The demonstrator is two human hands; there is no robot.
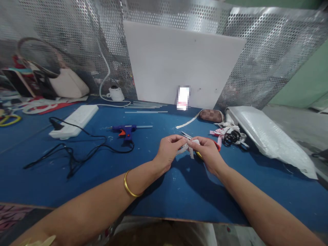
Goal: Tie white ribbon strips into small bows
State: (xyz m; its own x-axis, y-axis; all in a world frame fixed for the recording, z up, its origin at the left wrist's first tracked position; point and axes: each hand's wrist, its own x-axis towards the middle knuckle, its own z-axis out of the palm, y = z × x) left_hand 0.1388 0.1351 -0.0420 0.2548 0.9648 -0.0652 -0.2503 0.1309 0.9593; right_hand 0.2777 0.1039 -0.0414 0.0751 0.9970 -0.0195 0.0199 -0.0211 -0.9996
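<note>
White ribbon piece (188,147) pinched between left hand (169,149) and right hand (208,152)

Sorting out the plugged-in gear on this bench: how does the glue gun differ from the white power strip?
The glue gun is purple-blue with an orange trigger; the power strip is plain white. The glue gun is small, with a thin glue stick jutting from its back; the power strip is a longer, flat block. The glue gun lies nearer the left hand; the power strip lies farther left. Both rest on the blue table with black cords attached.
</note>
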